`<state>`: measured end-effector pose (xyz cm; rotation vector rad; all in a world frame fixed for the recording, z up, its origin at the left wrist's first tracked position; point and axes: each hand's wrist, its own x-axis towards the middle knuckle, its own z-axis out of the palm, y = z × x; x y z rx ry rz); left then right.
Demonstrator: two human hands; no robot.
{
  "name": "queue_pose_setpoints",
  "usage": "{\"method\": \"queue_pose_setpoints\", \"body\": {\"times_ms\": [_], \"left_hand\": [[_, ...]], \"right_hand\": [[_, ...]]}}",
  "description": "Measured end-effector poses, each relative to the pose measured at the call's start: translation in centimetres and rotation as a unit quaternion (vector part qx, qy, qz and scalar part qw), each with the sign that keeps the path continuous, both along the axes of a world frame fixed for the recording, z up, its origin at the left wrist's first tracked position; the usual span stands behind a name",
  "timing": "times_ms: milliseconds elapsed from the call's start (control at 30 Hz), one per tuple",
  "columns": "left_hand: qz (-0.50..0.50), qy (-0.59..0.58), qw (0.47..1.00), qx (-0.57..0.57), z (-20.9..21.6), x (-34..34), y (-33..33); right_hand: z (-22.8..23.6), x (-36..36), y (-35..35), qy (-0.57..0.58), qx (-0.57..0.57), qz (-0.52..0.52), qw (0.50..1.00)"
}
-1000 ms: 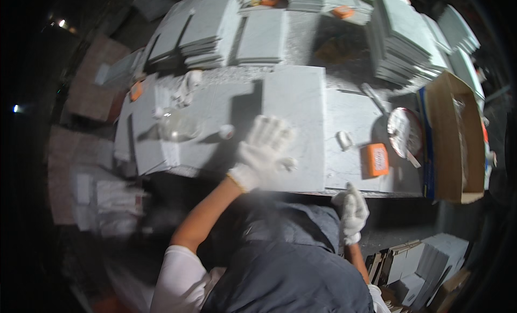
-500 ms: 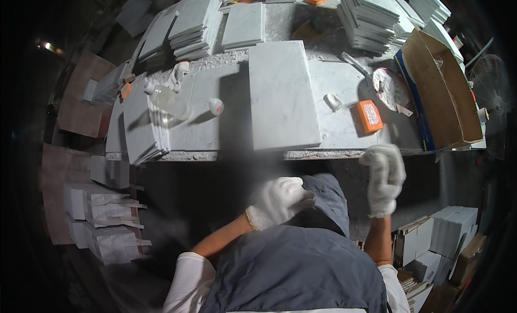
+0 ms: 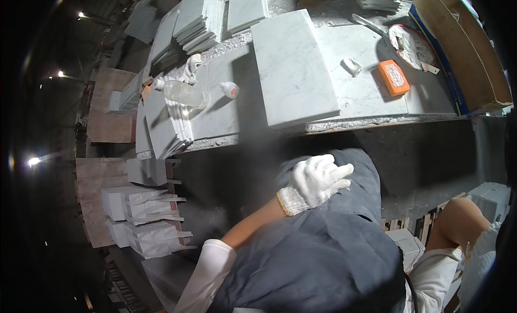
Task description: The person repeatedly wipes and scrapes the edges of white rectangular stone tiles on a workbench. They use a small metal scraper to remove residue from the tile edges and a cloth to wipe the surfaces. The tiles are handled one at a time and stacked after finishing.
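Note:
My left hand, in a white knit glove with a yellow cuff edge, lies on the dark grey apron over my lap. Its fingers are stretched out, with nothing in them. At the far right, my gloved right hand is lowered beside my bent arm; its fingers are hidden in shadow and near the picture's rim. In front of me a large white marble tile with grey veins lies on the worktable. Right of it are an orange block with a pale label and a small crumpled white piece.
On the table's left stand a clear bottle, a small white squeeze bottle and stacked tiles. A round racket-like thing lies beside an open cardboard box at right. Wrapped packs stand lower left.
My right hand has swung from near the table's front edge down to the far right. My left hand's fingers have spread over the apron. The view has shifted and tilted.

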<state>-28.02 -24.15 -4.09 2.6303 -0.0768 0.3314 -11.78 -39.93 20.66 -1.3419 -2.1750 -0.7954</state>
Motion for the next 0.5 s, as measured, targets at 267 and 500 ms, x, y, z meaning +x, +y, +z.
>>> {"method": "queue_pose_setpoints", "body": {"times_ms": [267,500], "left_hand": [[0.006,0.02,1.0,0.014,-0.1,-0.2,-0.3],[-0.014,-0.017,1.0,0.012,1.1,-0.2,0.2]], "right_hand": [[-0.5,0.4,0.2,-0.022,-0.038,-0.003,0.999],[-0.5,0.8,0.4,-0.032,-0.057,-0.005,0.998]]}}
